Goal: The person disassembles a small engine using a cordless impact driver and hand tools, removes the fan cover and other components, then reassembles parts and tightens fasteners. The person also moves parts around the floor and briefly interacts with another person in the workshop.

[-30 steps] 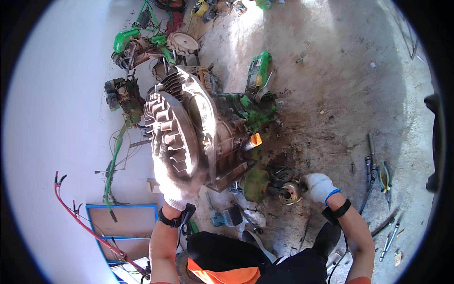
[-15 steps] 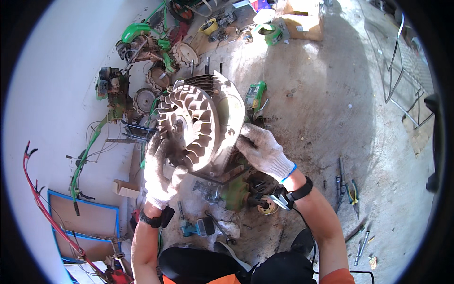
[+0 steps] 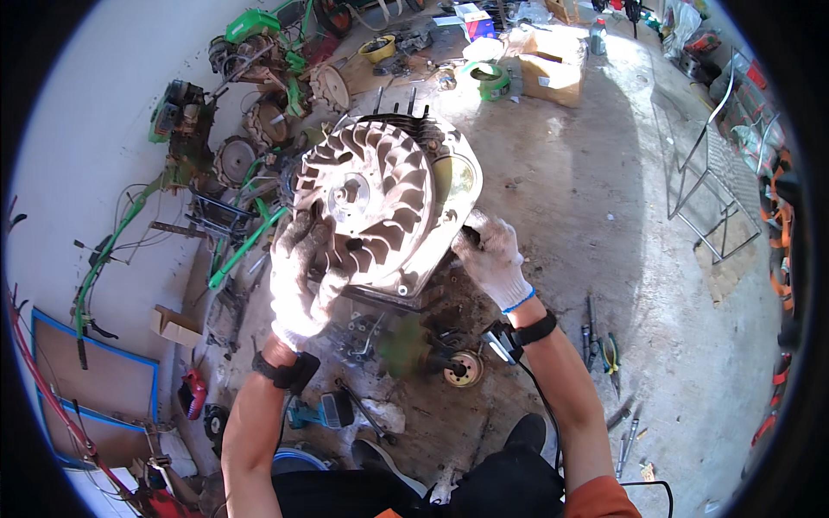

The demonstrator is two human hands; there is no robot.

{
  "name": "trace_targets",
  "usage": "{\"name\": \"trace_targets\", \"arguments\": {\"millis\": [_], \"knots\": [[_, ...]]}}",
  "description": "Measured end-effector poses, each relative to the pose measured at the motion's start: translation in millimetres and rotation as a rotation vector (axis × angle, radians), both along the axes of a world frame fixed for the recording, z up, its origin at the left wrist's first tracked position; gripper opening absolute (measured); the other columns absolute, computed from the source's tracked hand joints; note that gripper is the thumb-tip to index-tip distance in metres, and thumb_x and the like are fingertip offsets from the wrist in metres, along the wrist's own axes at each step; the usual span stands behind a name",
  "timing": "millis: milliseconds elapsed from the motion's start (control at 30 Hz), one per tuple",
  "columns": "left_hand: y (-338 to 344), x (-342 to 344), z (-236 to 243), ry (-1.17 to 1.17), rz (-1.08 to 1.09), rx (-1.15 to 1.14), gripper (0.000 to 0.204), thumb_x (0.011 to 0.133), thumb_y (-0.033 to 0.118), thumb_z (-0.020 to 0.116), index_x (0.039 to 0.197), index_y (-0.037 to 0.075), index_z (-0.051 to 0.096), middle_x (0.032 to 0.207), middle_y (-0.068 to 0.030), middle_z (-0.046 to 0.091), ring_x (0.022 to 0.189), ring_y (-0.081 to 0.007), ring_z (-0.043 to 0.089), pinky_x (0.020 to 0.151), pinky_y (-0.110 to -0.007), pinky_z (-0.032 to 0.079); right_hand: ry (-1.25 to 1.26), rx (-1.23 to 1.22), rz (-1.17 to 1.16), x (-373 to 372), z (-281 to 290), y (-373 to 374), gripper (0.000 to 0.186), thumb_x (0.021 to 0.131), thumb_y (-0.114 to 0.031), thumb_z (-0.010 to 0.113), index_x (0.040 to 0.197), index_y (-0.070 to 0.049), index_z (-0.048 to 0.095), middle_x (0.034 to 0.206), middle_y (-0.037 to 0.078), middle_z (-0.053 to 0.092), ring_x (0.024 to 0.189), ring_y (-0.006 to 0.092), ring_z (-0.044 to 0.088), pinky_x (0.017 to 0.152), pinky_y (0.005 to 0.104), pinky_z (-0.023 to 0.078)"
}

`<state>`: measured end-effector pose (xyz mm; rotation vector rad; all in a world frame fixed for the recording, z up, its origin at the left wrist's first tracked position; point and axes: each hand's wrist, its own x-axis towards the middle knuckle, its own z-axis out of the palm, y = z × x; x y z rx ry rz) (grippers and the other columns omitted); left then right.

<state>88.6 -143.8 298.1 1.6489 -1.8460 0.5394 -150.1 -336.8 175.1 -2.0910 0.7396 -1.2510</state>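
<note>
Between my two gloved hands is a small engine block (image 3: 459, 177) with a finned flywheel (image 3: 393, 177) facing up toward me. My left hand (image 3: 302, 276) has its fingers curled round the flywheel's lower left edge. On the opposite side, my right hand (image 3: 490, 255) grips the block's right edge, its fingertips partly hidden. Cooling fins (image 3: 414, 125) and several studs stick out at the block's far end. A green machine part (image 3: 404, 350) with a round brass-coloured pulley (image 3: 464, 369) lies below. I cannot tell whether the block rests on anything.
A teal power drill (image 3: 324, 411) lies near my feet. Pliers (image 3: 610, 352) and several metal tools are at the right. Green machines (image 3: 255, 26) stand along the left wall. A cardboard box (image 3: 553, 78) stands at the back, and a metal frame (image 3: 717, 203) at the far right.
The engine block has turned so that its flywheel face points more toward me, and it sits slightly further right in view. Both hands keep their hold. My view has shifted too.
</note>
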Motion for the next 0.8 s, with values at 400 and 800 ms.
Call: {"name": "trace_targets", "arguments": {"millis": [400,800], "knots": [[13.2,31.0,-25.7,0.732,-0.094,-0.219,0.044,0.107,0.027,0.073,0.14,-0.002,0.065,0.141,-0.0152,0.063,0.13,-0.0239,0.061,0.113,-0.038,0.05,-0.221,0.515,0.238,-14.3,16.0,11.7,0.023,0.103,-0.013,0.076,0.124,-0.003,0.076,0.11,0.004,0.078,0.094,0.0094,0.07,0.075,0.0292,0.059],[11.6,59.0,-39.6,1.035,0.141,0.194,0.055,0.117,0.038,0.057,0.146,-0.008,0.063,0.129,-0.0108,0.076,0.118,-0.0167,0.065,0.107,-0.032,0.05,-0.323,0.761,0.345,-15.6,29.9,-9.3,0.044,0.112,-0.015,0.061,0.155,-0.004,0.055,0.134,0.008,0.073,0.117,0.0193,0.072,0.097,0.0339,0.061]]}}
